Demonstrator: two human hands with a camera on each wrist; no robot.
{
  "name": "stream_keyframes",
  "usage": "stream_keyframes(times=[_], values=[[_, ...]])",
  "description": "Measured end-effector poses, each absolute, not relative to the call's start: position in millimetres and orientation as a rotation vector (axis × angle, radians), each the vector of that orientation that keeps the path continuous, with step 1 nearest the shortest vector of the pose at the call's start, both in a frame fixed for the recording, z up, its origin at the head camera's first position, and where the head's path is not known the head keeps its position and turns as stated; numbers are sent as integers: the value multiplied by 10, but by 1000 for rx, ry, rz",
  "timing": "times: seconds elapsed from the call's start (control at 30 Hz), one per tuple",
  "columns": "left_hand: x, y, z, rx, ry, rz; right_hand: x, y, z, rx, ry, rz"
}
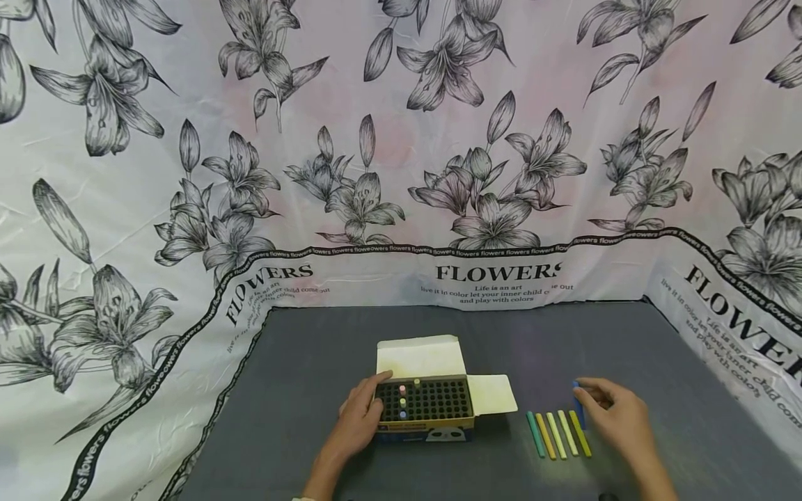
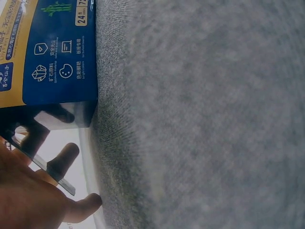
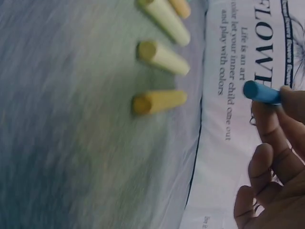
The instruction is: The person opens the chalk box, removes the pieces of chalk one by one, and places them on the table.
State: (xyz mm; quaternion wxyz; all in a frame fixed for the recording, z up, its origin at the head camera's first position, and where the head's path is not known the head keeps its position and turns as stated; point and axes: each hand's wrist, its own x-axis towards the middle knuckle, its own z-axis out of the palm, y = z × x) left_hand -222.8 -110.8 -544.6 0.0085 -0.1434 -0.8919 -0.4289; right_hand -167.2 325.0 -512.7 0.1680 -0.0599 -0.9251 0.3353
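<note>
An open chalk box (image 1: 426,424) has a black insert full of round holes, with a few chalk sticks standing in them. My left hand (image 1: 360,415) rests against the box's left end, thumb and index finger along its edge. In the left wrist view, its fingers (image 2: 86,206) extend past a thin flap (image 2: 61,182) below the blue-and-yellow box side. My right hand (image 1: 617,415) pinches a blue chalk stick (image 3: 262,92) between thumb and fingertips. It hangs nearly upright beside a row of green, orange, pale yellow and olive-yellow chalk sticks (image 1: 579,433).
The box's white lid (image 1: 420,356) stands up at the back, and a white side flap (image 1: 493,394) spreads to the right. The grey table (image 1: 301,362) is bordered by flower-printed cloth (image 1: 376,278). A small dark object (image 1: 608,497) shows at the front edge.
</note>
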Motion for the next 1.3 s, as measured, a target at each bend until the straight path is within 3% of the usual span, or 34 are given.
stream_keyframes(times=[0.37, 1.3], values=[[-2226, -1114, -5450, -420, -2784, -1336, -1729, 3503, -5180, -237, -2999, 864], [-2235, -1136, -5428, -490, -2789, -1377, -1829, 3481, -5159, -375, -3210, 799]])
